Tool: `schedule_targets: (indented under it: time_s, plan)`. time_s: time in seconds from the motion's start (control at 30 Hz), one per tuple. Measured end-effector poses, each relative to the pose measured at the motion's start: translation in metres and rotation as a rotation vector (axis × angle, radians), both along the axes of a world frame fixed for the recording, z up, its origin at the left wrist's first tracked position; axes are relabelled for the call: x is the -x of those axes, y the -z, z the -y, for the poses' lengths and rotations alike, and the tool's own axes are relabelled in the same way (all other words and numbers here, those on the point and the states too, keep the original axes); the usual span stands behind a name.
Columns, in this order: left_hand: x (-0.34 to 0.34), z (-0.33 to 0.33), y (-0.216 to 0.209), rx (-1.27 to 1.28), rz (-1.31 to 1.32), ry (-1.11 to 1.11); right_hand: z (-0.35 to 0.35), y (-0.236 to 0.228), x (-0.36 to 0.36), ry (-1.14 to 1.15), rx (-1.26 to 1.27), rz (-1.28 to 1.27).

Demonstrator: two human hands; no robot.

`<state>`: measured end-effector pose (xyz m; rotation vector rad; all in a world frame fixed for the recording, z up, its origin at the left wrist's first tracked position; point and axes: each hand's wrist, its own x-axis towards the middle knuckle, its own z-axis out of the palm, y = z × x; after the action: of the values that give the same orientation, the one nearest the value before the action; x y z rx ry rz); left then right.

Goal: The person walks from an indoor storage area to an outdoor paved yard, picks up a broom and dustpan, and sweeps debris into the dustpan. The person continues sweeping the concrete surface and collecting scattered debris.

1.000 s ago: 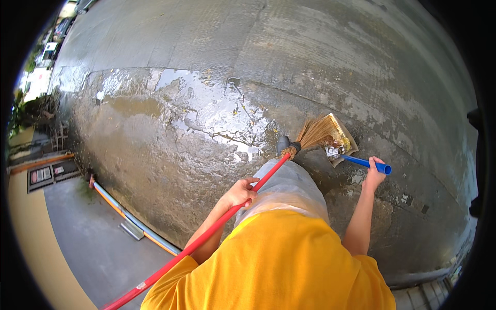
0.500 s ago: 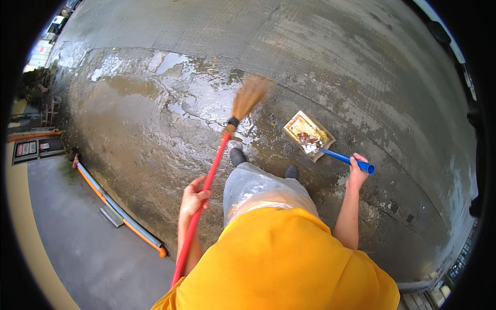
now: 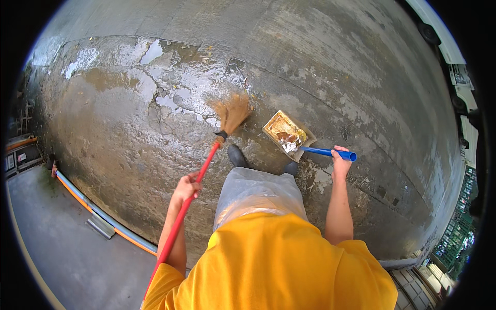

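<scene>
My left hand (image 3: 187,188) is wrapped round the red handle of a broom (image 3: 207,155). Its tan bristles (image 3: 232,111) fan out over the wet ground ahead of my boots, their tips slightly blurred. With its fingers closed, my right hand (image 3: 341,161) grips the blue tube handle of a dustpan (image 3: 279,124) near the end. The pan, worn and box-like, is low over or on the ground to the right of the bristles; I cannot tell if it touches. Inside lie brown leaf-like bits, something yellowish and some shiny pale scraps (image 3: 292,144).
Puddles (image 3: 153,51) and cracks mark the wet concrete (image 3: 124,113). Dark boots (image 3: 237,156) show below my clear plastic apron (image 3: 261,194). An orange and grey pipe (image 3: 98,209) edges a smooth grey slab at left. Vehicle wheels (image 3: 429,33) stand at the far right.
The broom's bristles have swung left and nearer, and spread wider. The dustpan and my right hand have shifted left in view, partly because the whole view has turned.
</scene>
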<state>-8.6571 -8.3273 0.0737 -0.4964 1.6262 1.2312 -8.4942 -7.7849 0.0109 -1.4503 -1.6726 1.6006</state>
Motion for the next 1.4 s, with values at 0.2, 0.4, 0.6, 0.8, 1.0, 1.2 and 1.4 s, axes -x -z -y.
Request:
schedule_targets:
  time_s: [0.2, 0.4, 0.6, 0.8, 1.0, 1.2, 1.4]
  plan:
    - [0.001, 0.007, -0.083, -0.011, -0.036, 0.109, 0.018, 0.026, 0.003, 0.038, -0.058, 0.025]
    - [0.111, 0.019, -0.085, 0.083, -0.336, 0.066, 0.014, 0.033, 0.006, 0.04, -0.099, 0.035]
    - [0.196, 0.002, 0.037, 0.041, -0.256, 0.056, 0.022, 0.033, 0.015, 0.014, -0.123, 0.041]
    - [0.127, 0.005, 0.009, -0.01, -0.151, 0.385, 0.028, 0.037, 0.003, 0.086, -0.083, 0.028]
    - [0.164, 0.017, -0.081, 0.048, -0.297, 0.226, 0.027, 0.029, 0.014, 0.152, -0.037, 0.032]
    - [0.219, -0.022, 0.037, -0.035, -0.252, 0.012, 0.036, 0.025, 0.032, 0.123, -0.028, 0.037]
    - [0.147, -0.026, 0.033, -0.027, -0.114, 0.442, 0.033, 0.023, 0.019, 0.114, -0.045, 0.121]
